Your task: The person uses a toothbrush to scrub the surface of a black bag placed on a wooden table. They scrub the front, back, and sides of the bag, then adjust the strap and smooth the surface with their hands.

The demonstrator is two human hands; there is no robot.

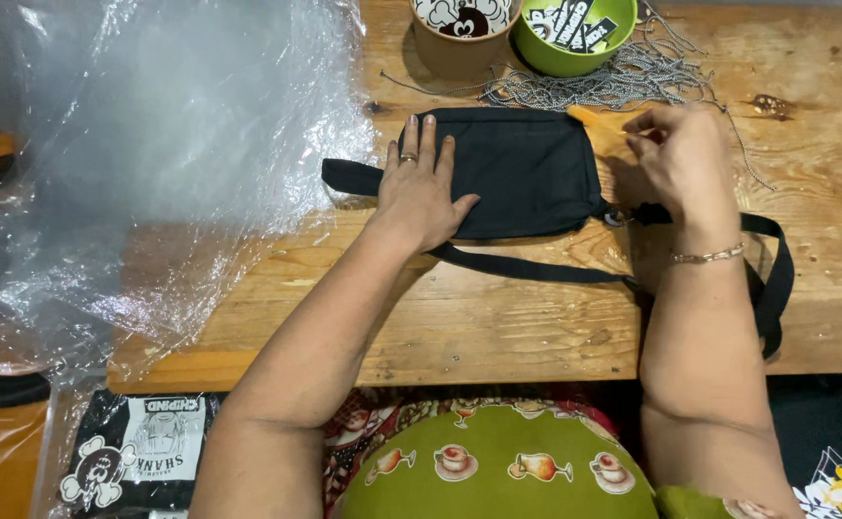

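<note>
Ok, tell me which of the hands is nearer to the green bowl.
Right. The right hand hovers by the black pouch's right end, just below the green bowl and the bead chains. The left hand lies flat on the pouch, farther away.

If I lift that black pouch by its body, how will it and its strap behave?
The black pouch looks like soft fabric lying flat under the left hand, so it would probably sag. Its strap lies limp across the wooden table, likely to trail and snag.
</note>
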